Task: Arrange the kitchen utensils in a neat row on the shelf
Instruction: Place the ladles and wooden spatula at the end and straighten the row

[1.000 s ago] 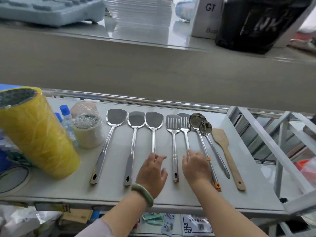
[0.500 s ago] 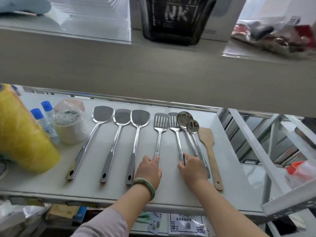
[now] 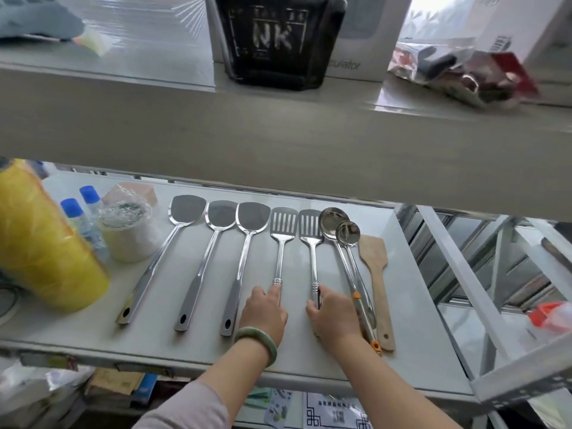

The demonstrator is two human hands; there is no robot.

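left hand (image 3: 263, 315) palm-down, fingers curled over left slotted turner (image 3: 280, 243) handle | right hand (image 3: 335, 317) fingers pinching right slotted turner (image 3: 312, 239) handle | shelf (image 3: 411, 323) row: 3 solid spatulas (image 3: 220, 218), 2 slotted turners, 2 ladles (image 3: 334, 221), 1 wooden spatula (image 3: 376, 267)

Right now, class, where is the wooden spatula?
The wooden spatula lies at the row's right end on the shelf, beside the small ladle.
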